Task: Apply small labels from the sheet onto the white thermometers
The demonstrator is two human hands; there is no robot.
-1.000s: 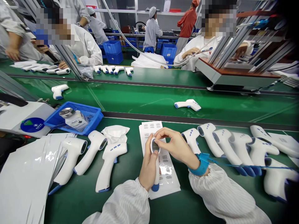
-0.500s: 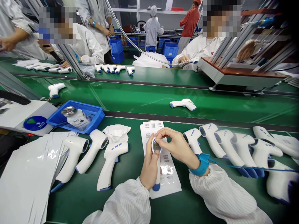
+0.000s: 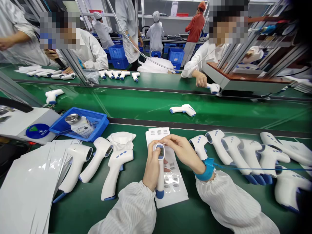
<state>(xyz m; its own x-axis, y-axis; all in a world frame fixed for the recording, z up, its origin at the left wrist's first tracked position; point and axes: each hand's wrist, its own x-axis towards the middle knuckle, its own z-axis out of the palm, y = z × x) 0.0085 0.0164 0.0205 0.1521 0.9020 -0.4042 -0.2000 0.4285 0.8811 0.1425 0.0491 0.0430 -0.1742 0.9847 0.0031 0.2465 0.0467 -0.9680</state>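
Observation:
My left hand (image 3: 151, 169) grips the handle of a white thermometer gun (image 3: 160, 169) with a blue base, held upright over a white label sheet (image 3: 167, 169). My right hand (image 3: 182, 151), with a blue wrist strap (image 3: 206, 169) on it, pinches at the top edge of the gun's small display. Left of my hands lie three white guns (image 3: 114, 172) on the green table. A row of several guns (image 3: 234, 152) lies to the right.
A blue tray (image 3: 97, 125) with a bottle (image 3: 80, 125) sits at the left, next to a stack of white bags (image 3: 29, 182) and a folded cloth (image 3: 121, 139). The conveyor belt (image 3: 136, 105) beyond carries a single gun (image 3: 182, 110). Other workers sit across the belt.
The gun in my hands has tilted so its display faces up more. The gun on the belt has drifted left. The worker opposite has reached a hand down to the belt.

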